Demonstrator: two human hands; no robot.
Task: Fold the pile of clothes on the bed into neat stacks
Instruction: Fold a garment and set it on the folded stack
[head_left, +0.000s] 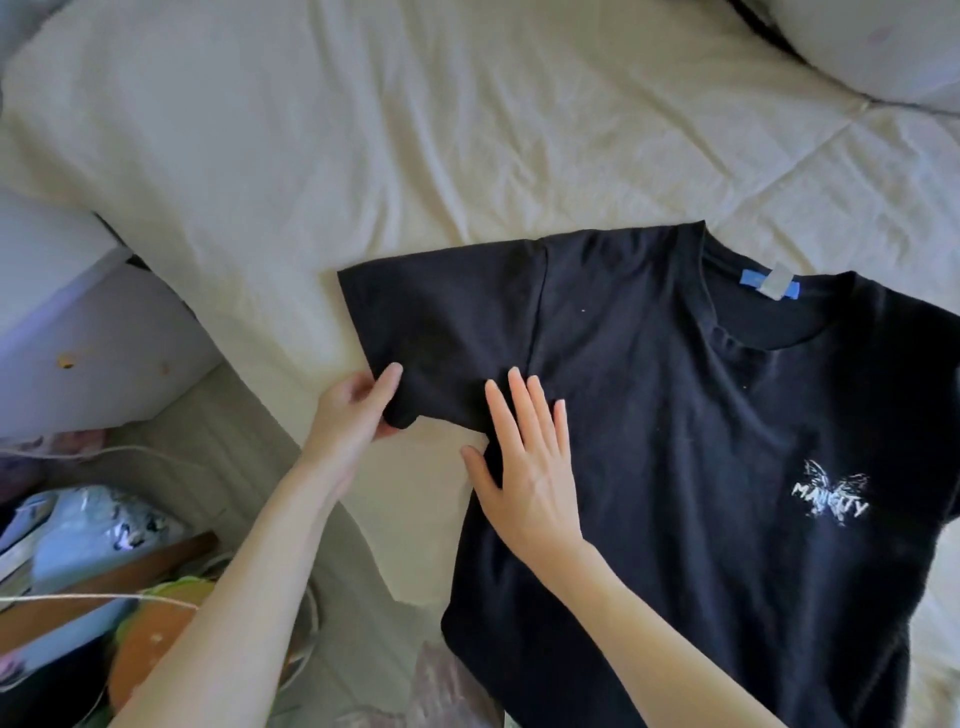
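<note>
Clothes in view come down to one garment: a black T-shirt (675, 415) spread front-up on the bed (363, 156), filling the picture from about 3 o'clock round to 6 o'clock, with its collar toward 1 o'clock and its hem running out of view at the lower edge. Inside the neckline sits a blue label (924, 285) with a grey tab across it, and on the chest toward 4 o'clock there is a small white butterfly print (832, 493) with lettering too blurred to read surely. One short sleeve (441, 322) lies flat and points toward 9 o'clock across the cream sheet. At that sleeve's lower corner the left hand (353, 410) is closed in a pinch, thumb on top of the cloth and fingers under it. The right hand (524, 467) lies open and flat, fingers spread, palm down on the shirt just beside the armpit seam, pressing the cloth to the bed; its thumb sits at the side edge of the shirt. Both forearms are bare and enter from 6 to 7 o'clock. A pale pillow (883, 47) rests at 1 o'clock. Off the bed's edge, from 7 to 9 o'clock, stands a white cabinet (78, 322), with mixed clutter below it that I cannot make out.
</note>
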